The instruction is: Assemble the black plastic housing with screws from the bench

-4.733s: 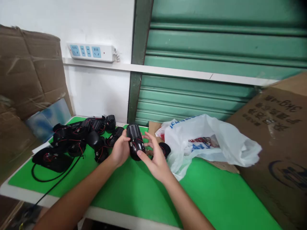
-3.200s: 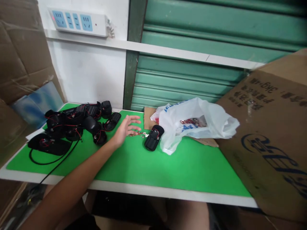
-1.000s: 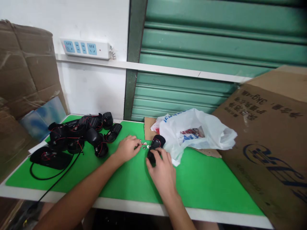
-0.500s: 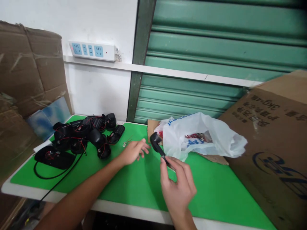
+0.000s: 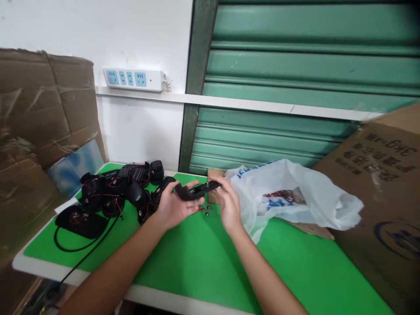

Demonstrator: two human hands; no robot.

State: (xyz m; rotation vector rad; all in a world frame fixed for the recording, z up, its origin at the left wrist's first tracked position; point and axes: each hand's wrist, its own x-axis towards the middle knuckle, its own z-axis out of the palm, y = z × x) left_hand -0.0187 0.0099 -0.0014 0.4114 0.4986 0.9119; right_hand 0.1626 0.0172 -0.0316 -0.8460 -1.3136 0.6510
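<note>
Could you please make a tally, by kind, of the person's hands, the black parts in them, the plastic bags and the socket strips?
Hands (left hand, right hand): 2
Held black part: 1
White plastic bag: 1
Socket strip: 1
Total: 5

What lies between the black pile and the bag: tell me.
The head view shows the left hand and right hand holding a black part, small metal bits on the mat, and cardboard by the bag.
</note>
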